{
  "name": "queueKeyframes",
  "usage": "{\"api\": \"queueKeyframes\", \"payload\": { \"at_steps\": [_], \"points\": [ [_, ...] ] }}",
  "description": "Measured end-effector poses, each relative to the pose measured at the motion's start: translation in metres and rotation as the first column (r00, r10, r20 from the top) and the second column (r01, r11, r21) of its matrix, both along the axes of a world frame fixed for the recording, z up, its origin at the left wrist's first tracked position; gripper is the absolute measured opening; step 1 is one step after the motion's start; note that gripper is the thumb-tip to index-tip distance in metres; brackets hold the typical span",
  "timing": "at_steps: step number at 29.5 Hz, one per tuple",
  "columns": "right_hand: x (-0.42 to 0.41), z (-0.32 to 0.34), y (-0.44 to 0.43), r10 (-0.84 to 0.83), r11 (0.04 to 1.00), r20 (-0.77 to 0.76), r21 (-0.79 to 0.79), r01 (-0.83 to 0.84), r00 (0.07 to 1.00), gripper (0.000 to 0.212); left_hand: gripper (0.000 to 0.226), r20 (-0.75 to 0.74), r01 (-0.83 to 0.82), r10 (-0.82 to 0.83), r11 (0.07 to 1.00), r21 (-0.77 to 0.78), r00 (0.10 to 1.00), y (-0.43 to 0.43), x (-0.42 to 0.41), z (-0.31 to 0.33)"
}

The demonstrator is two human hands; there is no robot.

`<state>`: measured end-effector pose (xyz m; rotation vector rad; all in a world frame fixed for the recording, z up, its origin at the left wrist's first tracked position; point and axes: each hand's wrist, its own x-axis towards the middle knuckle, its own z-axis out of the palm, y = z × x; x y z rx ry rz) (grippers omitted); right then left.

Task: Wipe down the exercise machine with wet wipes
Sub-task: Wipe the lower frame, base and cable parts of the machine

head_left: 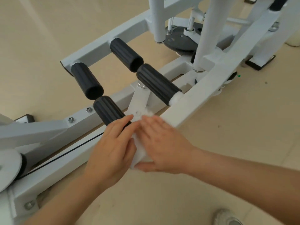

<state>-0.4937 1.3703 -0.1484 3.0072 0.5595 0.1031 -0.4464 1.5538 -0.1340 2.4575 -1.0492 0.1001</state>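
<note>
**Exercise machine** [203, 88]: white painted steel frame standing on a beige tiled floor [235, 135]. Its main beams have their long axis running from lower left to upper right in the head view.
- Four black ribbed rollers lie crosswise to the beams, pointing upper left to lower right: the nearest roller [107, 109], a left roller [86, 80], a far roller [125, 54] and a right roller [158, 84].
- A black weight disc [178, 43] sits at the far end among the white uprights.
- Two bolts [71, 119] show on the middle rail.
- A thin black cable [65, 154] runs along the near base rail.

**Wet wipe** [140, 150]: white and bunched, located between the two hands at the near end of the right-side beam, just beside the nearest roller. Its long axis points away from the camera, and a fluffed edge shows past the fingertips. The outline is blurred.

**Left hand** [112, 148]: the fingers are curled over the near end of the nearest roller, grasping it. The thumb lies against the wipe.

**Right hand** [164, 146]: the fingers are straight and close together, laid flat on top of the wipe. The thumb is tucked under the wipe's near edge, so the wipe is grasped between thumb and palm.

**Shoe** [226, 216]: grey-white, partly visible at the lower right edge, on the floor.
</note>
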Motion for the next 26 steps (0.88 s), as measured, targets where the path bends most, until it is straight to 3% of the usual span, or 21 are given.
{"api": "queueKeyframes", "payload": {
  "at_steps": [4,6,10,12,14,19,21,24,26],
  "points": [
    [0.003,-0.01,-0.011,0.172,0.985,0.126,-0.033,-0.169,0.977,0.076,0.051,0.029,0.1,-0.108,0.977,0.188,0.994,0.003,-0.003,0.009],
    [-0.002,-0.012,-0.039,0.174,0.984,0.198,-0.002,-0.177,0.965,0.067,0.053,0.059,0.155,-0.183,0.935,0.319,0.981,0.003,0.0,0.016],
    [-0.003,-0.006,-0.1,-0.138,0.988,0.308,0.103,0.111,0.941,0.061,0.056,0.115,0.21,-0.301,0.847,0.489,0.947,-0.009,0.001,0.025],
    [0.006,-0.001,-0.112,-0.358,0.933,0.308,0.161,0.323,0.882,0.06,0.055,0.109,0.202,-0.295,0.838,0.507,0.949,-0.015,0.004,0.028],
    [0.013,-0.004,-0.092,-0.444,0.895,0.336,0.22,0.389,0.831,0.059,0.05,0.1,0.183,-0.264,0.85,0.493,0.959,-0.025,0.007,0.03],
    [-0.004,-0.023,-0.035,-0.044,0.991,0.284,0.137,0.005,0.958,0.059,0.037,0.079,0.176,-0.248,0.845,0.505,0.965,-0.04,0.005,0.036],
    [0.0,-0.018,-0.071,-0.027,0.992,0.318,0.127,-0.014,0.948,0.06,0.04,0.084,0.164,-0.247,0.823,0.543,0.965,-0.042,0.001,0.037],
    [0.015,-0.004,-0.147,-0.284,0.956,0.334,0.176,0.236,0.899,0.063,0.044,0.079,0.115,-0.199,0.798,0.591,0.977,-0.048,-0.006,0.035],
    [0.023,0.007,-0.18,-0.492,0.868,0.291,0.241,0.435,0.82,0.062,0.045,0.077,0.079,-0.156,0.793,0.604,0.985,-0.057,-0.01,0.034]
  ]
}}
